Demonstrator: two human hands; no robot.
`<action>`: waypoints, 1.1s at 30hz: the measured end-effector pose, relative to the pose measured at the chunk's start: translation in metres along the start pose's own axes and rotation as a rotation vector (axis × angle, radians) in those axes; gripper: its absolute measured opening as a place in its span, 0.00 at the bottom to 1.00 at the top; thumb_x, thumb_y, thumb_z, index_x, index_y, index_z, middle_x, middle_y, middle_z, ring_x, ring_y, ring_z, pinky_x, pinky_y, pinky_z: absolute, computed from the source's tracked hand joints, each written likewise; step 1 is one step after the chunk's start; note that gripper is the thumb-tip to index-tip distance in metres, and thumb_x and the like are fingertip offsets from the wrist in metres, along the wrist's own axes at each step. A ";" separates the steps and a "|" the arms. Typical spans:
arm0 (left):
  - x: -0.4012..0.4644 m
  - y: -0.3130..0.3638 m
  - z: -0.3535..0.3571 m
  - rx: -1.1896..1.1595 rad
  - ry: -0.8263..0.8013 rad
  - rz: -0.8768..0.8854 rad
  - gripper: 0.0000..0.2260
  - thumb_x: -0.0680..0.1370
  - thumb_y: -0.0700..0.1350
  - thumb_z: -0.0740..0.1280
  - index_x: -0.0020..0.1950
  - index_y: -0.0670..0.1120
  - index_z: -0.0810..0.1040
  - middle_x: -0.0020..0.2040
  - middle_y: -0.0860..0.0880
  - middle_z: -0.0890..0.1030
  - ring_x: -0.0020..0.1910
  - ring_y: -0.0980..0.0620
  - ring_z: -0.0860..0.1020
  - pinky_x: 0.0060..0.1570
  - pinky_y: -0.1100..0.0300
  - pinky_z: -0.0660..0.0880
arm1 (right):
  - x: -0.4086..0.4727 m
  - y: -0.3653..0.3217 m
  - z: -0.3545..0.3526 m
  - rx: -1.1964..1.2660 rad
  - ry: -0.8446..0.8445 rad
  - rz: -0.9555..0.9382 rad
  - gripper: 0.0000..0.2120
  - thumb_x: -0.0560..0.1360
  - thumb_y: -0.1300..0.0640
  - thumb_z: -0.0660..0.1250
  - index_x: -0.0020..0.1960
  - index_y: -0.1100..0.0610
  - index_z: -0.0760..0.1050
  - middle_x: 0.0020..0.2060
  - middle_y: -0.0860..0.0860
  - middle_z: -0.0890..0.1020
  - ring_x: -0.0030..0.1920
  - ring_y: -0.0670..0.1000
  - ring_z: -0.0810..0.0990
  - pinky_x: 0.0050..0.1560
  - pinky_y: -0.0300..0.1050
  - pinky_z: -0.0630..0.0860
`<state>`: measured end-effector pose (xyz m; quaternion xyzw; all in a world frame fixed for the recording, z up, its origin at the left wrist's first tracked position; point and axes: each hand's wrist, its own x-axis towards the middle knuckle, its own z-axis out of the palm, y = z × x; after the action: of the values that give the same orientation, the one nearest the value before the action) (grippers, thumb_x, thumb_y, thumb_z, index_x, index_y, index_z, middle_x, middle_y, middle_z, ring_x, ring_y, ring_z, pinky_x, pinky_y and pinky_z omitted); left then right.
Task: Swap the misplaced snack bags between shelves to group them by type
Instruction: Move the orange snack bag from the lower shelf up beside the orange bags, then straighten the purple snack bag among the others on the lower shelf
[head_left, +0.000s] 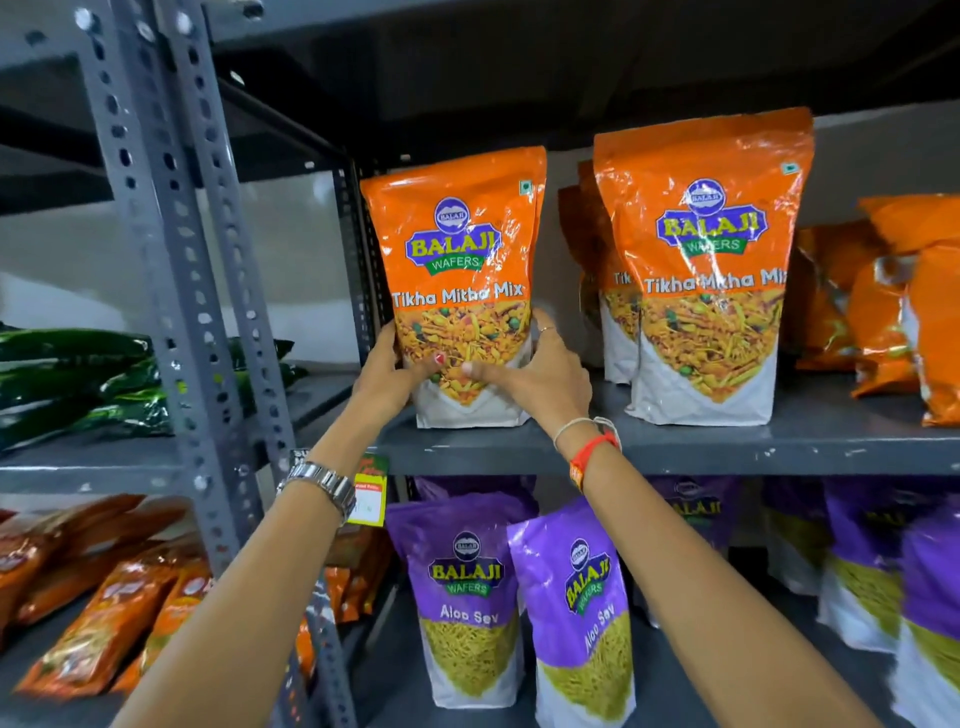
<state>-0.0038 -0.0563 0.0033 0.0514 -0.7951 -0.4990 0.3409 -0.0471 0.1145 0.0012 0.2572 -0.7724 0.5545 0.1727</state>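
An orange Tikha Mitha Mix bag stands upright at the left end of the upper shelf. My left hand grips its lower left side and my right hand grips its lower right side, thumbs pressed on the front. More orange Tikha Mitha Mix bags stand to its right on the same shelf. On the lower shelf stand purple Aloo Sev bags, two at the front and several more further right.
Grey slotted steel uprights divide this rack from the one on the left, which holds dark green bags above and orange-red packets below. Slumped orange bags lie at the far right. A price tag hangs below the upper shelf edge.
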 end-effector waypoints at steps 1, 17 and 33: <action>0.001 -0.003 -0.001 0.011 0.016 0.003 0.31 0.69 0.51 0.72 0.68 0.48 0.64 0.65 0.46 0.77 0.63 0.46 0.75 0.64 0.39 0.71 | -0.001 0.000 -0.002 0.007 0.003 -0.012 0.44 0.60 0.37 0.76 0.70 0.48 0.62 0.60 0.52 0.81 0.60 0.57 0.79 0.55 0.49 0.75; -0.187 -0.082 0.114 -0.231 0.370 0.029 0.08 0.76 0.47 0.64 0.54 0.48 0.76 0.49 0.52 0.79 0.43 0.63 0.75 0.41 0.72 0.71 | -0.153 0.174 -0.017 0.298 0.319 0.065 0.13 0.72 0.69 0.66 0.47 0.52 0.76 0.40 0.46 0.81 0.39 0.40 0.79 0.41 0.31 0.74; -0.221 -0.175 0.212 -0.638 0.101 -0.700 0.36 0.67 0.69 0.65 0.70 0.55 0.63 0.73 0.49 0.68 0.71 0.46 0.67 0.71 0.38 0.63 | -0.139 0.283 0.006 0.432 -0.396 0.691 0.15 0.77 0.53 0.65 0.63 0.49 0.68 0.55 0.49 0.80 0.49 0.41 0.79 0.47 0.39 0.77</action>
<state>-0.0066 0.1110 -0.3070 0.2331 -0.5196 -0.7999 0.1891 -0.1012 0.2089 -0.2945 0.1155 -0.6976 0.6682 -0.2314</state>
